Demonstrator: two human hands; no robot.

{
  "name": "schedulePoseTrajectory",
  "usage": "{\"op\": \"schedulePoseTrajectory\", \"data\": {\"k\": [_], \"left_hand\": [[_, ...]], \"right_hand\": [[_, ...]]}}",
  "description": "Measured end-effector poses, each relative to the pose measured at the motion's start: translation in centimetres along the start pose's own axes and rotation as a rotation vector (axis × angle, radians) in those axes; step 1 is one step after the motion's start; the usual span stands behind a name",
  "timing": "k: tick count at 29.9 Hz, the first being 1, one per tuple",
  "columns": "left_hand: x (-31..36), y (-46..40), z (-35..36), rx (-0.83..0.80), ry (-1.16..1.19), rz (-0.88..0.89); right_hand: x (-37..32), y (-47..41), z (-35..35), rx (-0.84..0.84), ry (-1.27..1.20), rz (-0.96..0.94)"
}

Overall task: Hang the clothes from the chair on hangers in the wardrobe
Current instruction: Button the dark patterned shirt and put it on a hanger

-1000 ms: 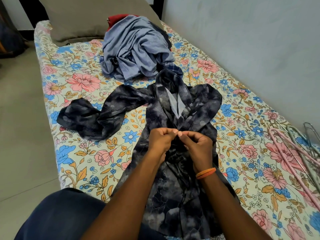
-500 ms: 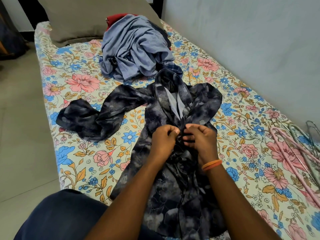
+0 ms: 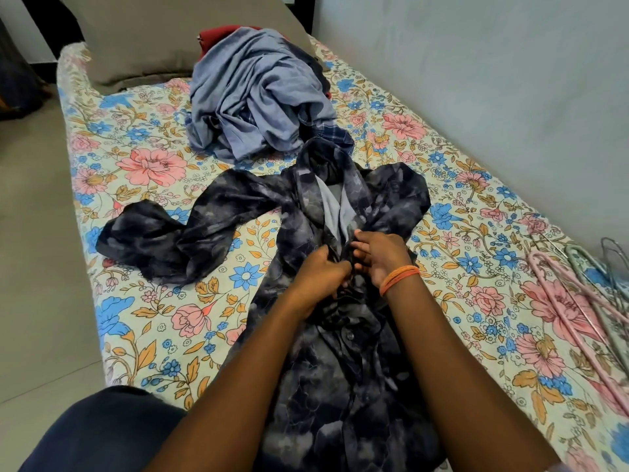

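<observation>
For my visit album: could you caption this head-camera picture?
Both hands, left hand and right hand, pinch the dark patterned shirt front on a floral bedsheet.

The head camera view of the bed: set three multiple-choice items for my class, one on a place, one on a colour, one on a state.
1. Where do the hangers lie?
A. on the floor
B. on the bed by the wall
C. on the pillow

2. What colour is the band on the right wrist?
A. orange
B. green
C. white

3. What are the left hand and right hand doing?
A. resting flat on the sheet
B. lifting a hanger
C. pinching the front of the dark shirt

Key: 1 B, they lie on the floral sheet at the wall side; 2 A, the band is orange; 3 C, both hands' fingers curl on the placket.
</observation>
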State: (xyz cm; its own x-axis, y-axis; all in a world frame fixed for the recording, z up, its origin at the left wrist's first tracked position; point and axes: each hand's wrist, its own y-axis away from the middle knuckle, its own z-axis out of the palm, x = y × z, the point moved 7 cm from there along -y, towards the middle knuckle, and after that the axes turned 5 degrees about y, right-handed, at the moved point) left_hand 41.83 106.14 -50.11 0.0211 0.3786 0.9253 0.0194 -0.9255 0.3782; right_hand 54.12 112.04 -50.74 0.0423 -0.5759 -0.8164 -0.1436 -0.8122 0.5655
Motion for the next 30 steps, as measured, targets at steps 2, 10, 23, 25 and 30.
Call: {"op": "schedulePoseTrajectory", "data": {"k": [2,10,23,25,30], "left_hand": [[0.0,-0.6,-0.2,-0.001,0.134,-0.088],[0.8,-3.4,-2.3,0.193,0.484,-0.102],[-1.2,-5.1,-3.3,0.429,0.35,-0.17],[-1.0,-5.3,-3.1,0.414,0.327,-0.183],[1.1,-3.5,-3.3,0.5,0.069,0.044]], "right_hand": [[0.1,-0.6,0.3,-0.026,-0.018,0.062],[-1.4,-1.9,1.7,-0.123,0.163,0.061],[-1.5,-2.6,2.1,0.126,0.024,-0.167],[-0.9,-2.2,2.0,0.073,-0.045,-0.175],[0.4,-0.2,0.8,0.046,-0.225,-0.237]]}}
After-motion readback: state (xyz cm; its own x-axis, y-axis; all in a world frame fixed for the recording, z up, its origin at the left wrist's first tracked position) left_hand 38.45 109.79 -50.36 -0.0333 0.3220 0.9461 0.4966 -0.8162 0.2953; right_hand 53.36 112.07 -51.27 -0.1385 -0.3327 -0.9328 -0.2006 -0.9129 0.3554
